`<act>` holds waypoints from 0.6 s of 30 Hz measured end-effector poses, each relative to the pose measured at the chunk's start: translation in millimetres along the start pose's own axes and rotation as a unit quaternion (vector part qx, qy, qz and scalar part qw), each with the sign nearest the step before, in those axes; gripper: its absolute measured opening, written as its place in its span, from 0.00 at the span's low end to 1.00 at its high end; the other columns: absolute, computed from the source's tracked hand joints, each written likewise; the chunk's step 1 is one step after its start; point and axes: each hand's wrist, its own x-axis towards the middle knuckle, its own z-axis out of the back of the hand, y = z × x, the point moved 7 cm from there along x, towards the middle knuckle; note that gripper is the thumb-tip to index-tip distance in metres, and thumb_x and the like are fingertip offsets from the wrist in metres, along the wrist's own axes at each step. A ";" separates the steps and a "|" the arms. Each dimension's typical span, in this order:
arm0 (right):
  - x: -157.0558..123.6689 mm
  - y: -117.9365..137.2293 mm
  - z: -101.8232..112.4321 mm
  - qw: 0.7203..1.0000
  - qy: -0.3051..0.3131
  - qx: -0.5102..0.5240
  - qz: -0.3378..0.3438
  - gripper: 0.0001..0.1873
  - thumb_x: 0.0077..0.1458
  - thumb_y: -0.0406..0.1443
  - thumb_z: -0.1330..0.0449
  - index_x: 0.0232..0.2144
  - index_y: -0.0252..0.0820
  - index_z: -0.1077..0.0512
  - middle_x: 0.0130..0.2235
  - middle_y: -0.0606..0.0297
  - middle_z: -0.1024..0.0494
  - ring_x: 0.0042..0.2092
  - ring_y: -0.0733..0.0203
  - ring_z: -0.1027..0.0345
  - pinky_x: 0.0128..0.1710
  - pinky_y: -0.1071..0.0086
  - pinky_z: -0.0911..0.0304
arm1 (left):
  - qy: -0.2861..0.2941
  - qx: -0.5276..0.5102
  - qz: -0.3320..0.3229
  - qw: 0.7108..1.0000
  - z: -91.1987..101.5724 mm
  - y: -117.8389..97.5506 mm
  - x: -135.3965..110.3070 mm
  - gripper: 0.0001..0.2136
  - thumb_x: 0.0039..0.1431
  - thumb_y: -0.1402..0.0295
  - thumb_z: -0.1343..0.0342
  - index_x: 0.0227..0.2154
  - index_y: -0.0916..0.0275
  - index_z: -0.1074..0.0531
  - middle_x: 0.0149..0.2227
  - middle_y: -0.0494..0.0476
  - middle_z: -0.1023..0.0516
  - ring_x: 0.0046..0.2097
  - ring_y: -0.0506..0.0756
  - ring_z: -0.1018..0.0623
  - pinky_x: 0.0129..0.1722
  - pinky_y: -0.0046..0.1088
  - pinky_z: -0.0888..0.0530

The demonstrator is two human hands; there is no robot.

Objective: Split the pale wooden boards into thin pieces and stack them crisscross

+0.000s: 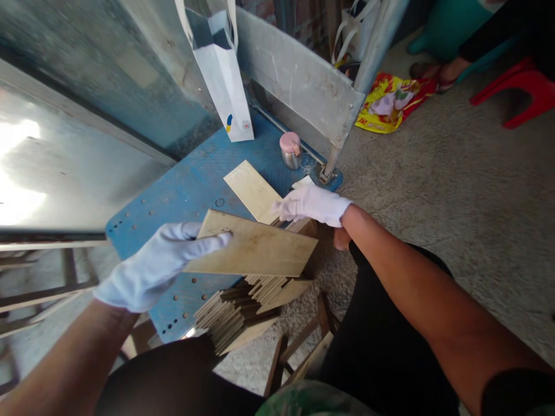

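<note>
White gloves (pixel 156 263), tan board (pixel 255 251), blue table (pixel 191 185)

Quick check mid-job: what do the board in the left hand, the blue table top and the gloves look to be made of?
The board looks like thin wood veneer or plywood: pale tan, matt, faint grain, stained. The blue table top is probably painted metal: drilled holes, scuffed paint. The glove on the left hand seems white cloth, likely cotton: soft creases.
</note>
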 end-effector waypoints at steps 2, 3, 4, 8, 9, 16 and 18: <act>3.3 5.5 11.1 0.995 -0.053 0.081 0.014 0.21 0.57 0.49 0.39 0.37 0.35 0.22 0.37 0.58 0.19 0.36 0.64 0.28 0.36 0.72 0.34 | 0.033 -0.010 0.009 0.999 -28.1 6.1 -3.4 0.19 0.41 0.61 0.29 0.37 0.63 0.20 0.32 0.56 0.17 0.32 0.61 0.20 0.31 0.39 0.21; 5.3 5.6 18.1 0.991 -0.089 0.098 0.013 0.22 0.58 0.49 0.40 0.38 0.35 0.22 0.37 0.57 0.19 0.35 0.65 0.28 0.36 0.73 0.33 | 0.047 -0.012 0.005 0.999 -42.1 8.3 -3.0 0.19 0.41 0.61 0.29 0.37 0.62 0.20 0.31 0.56 0.17 0.31 0.61 0.20 0.29 0.37 0.22; 7.4 4.9 23.5 0.988 -0.114 0.107 0.013 0.23 0.59 0.50 0.42 0.37 0.35 0.22 0.37 0.56 0.19 0.34 0.66 0.29 0.35 0.73 0.33 | 0.059 -0.008 -0.004 0.998 -56.1 9.7 -1.2 0.18 0.41 0.61 0.29 0.37 0.61 0.20 0.30 0.55 0.18 0.30 0.59 0.20 0.28 0.35 0.22; 14.3 -2.8 34.1 0.984 -0.148 0.103 -0.002 0.25 0.61 0.52 0.45 0.35 0.35 0.22 0.34 0.55 0.19 0.30 0.66 0.30 0.31 0.74 0.34 | 0.100 0.071 -0.077 0.989 -110.0 10.5 17.8 0.14 0.47 0.58 0.34 0.33 0.62 0.19 0.28 0.54 0.20 0.28 0.55 0.23 0.26 0.28 0.27; 15.0 -3.8 34.7 0.984 -0.145 0.102 -0.003 0.25 0.61 0.52 0.45 0.35 0.35 0.22 0.34 0.55 0.19 0.30 0.67 0.31 0.30 0.74 0.34 | 0.098 0.105 -0.098 0.985 -121.4 10.2 24.9 0.13 0.49 0.57 0.36 0.33 0.61 0.19 0.27 0.53 0.20 0.28 0.55 0.23 0.26 0.27 0.28; 10.8 4.8 38.1 0.987 -0.141 0.075 -0.001 0.29 0.62 0.54 0.50 0.37 0.35 0.23 0.35 0.57 0.20 0.31 0.67 0.29 0.31 0.75 0.34 | 0.002 0.356 -0.184 0.916 -176.2 15.4 79.4 0.11 0.53 0.59 0.42 0.22 0.59 0.24 0.18 0.50 0.30 0.26 0.52 0.30 0.29 0.27 0.34; 11.2 8.6 39.5 0.989 -0.143 0.043 0.012 0.30 0.62 0.56 0.51 0.36 0.36 0.23 0.35 0.57 0.20 0.33 0.65 0.29 0.33 0.73 0.33 | -0.006 0.379 -0.189 0.906 -186.7 22.2 93.1 0.12 0.54 0.59 0.43 0.19 0.59 0.27 0.18 0.50 0.33 0.26 0.52 0.30 0.31 0.28 0.35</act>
